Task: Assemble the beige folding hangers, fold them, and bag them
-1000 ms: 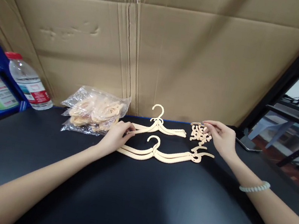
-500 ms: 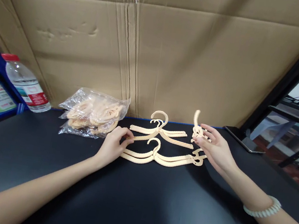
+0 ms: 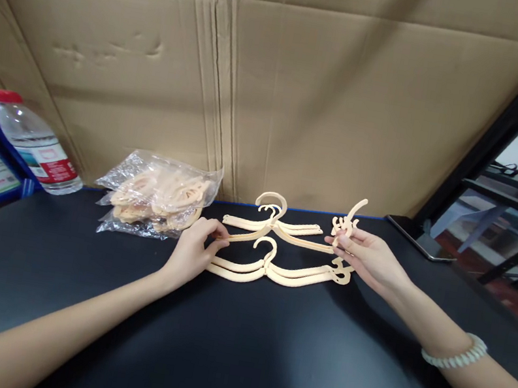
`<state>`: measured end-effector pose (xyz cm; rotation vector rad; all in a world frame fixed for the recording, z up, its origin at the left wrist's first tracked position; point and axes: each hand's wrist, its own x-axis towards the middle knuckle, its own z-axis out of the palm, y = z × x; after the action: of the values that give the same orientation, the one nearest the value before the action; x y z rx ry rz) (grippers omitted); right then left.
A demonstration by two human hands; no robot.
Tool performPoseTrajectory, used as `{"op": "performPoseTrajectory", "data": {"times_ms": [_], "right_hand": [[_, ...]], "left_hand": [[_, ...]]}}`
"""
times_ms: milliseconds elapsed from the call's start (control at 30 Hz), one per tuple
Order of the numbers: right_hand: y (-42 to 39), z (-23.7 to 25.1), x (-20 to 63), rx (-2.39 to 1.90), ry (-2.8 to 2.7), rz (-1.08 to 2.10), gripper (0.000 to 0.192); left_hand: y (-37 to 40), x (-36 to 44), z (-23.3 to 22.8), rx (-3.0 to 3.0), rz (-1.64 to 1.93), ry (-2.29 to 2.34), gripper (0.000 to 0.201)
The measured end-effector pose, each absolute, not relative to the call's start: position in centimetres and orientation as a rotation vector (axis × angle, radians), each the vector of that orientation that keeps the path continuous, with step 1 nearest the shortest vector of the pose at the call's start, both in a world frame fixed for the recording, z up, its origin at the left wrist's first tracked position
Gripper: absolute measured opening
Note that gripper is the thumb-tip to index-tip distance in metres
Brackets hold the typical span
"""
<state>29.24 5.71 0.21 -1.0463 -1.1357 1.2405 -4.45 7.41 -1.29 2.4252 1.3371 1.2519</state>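
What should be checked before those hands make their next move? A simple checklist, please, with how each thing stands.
1. Left hand has hold of the hanger by its left end: ok.
2. Right hand has hold of the small piece: ok.
3. Small piece joined to the hanger: cannot tell; fingers cover the spot where they come close.
4. Bag out of the left hand's way: ok, it lies just beyond, apart.
5. Bag sealed: cannot tell.
6. Bottle capped: ok, red cap on.
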Motion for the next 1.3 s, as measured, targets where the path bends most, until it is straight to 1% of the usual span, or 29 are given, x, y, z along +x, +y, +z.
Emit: {"op": "performPoseTrajectory", "data": {"times_ms": [167, 433, 567, 833, 1067, 1300], "right_hand": [[5.7, 0.2, 29.5, -1.071, -1.17, 1.224, 0.036], [5.4, 0.5, 29.9, -1.086, -1.183, 1.457, 0.033], [5.4, 0.4, 30.0, -1.097, -1.188, 1.519, 0.031], [5.4, 0.1, 29.7, -1.148, -1.244, 1.466, 0.035], [5.4, -0.2, 29.1, -1.158, -1.241, 1.3, 0.038], [5.0, 0.2, 28.5, -1.158, -1.221, 1.244, 0.044]], "left_hand": [[7.4, -4.5, -1.3, 2.416, 1.261, 1.348, 0.006], [7.3, -4.5, -1.2, 2.429, 1.242, 1.353, 0.007], [7.3, -4.5, -1.2, 2.435, 1.241, 1.357, 0.008], [7.2, -4.4, -1.2, 2.45, 1.251, 1.351, 0.008], [7.1, -4.4, -1.2, 2.477, 1.256, 1.329, 0.009], [7.0, -4.3, -1.1, 2.483, 1.258, 1.324, 0.009]]}}
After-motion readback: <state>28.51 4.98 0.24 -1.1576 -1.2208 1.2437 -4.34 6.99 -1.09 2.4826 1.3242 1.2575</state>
